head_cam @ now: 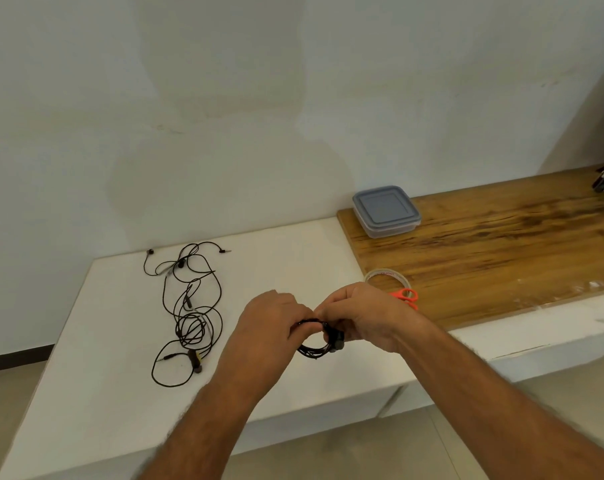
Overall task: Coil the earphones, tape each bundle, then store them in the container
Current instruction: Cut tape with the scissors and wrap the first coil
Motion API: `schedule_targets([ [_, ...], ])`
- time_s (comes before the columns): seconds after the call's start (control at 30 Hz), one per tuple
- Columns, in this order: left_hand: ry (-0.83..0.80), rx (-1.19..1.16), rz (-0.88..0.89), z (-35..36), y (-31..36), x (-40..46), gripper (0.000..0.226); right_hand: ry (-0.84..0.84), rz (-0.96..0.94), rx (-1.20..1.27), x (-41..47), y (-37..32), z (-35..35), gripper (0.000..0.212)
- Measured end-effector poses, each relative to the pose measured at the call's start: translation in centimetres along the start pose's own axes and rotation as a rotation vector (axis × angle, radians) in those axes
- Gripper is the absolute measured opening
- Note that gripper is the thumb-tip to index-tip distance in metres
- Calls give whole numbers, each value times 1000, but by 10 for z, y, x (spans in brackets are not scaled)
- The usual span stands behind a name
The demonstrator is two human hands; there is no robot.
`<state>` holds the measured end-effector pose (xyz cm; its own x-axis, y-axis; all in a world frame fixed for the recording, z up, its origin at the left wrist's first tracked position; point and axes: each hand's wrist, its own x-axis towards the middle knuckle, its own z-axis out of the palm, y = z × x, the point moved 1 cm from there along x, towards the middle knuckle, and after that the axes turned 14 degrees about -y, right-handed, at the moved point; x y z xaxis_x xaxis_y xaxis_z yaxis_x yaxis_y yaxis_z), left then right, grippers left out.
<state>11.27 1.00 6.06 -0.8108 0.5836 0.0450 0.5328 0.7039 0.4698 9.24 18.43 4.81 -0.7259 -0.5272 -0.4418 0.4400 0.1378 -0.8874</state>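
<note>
While both hands (328,320) pinch one coiled earphone bundle (316,344), untaped, tangled earphones (186,313) wait left of centre, lidded container (385,211) shut.

Earphones left, container far right on the tabletop (120,393)

Loose earphones (186,313) lie left; a coiled bundle (316,349) sits between both hands at centre. Tape roll (388,276) and scissors (406,296) lie right, the container (385,211) behind them by the wall.

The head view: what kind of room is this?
Probably a plain room at home, not a workshop: a bare white built-in counter against a painted wall, a wood-grain board laid on it, and a lidded clear plastic food container beside it.
</note>
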Motion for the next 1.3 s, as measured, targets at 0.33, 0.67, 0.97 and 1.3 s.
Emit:
schedule_targets([
  [0.33, 95, -5, 196, 5, 1, 2, 27, -259, 144, 51, -8, -1, -5, 22],
  [0.67, -40, -299, -176, 7, -1, -1, 16, -139, 89, -134, -2, 6, 0, 24],
  [0.97, -87, -693, -572, 7, -14, -4, 26, 180, -290, -863, -10, -2, 9, 15],
  [1.3, -115, -1009, -720, 7, -16, -4, 20, 201, -354, -1320, -5, -3, 20, 25],
])
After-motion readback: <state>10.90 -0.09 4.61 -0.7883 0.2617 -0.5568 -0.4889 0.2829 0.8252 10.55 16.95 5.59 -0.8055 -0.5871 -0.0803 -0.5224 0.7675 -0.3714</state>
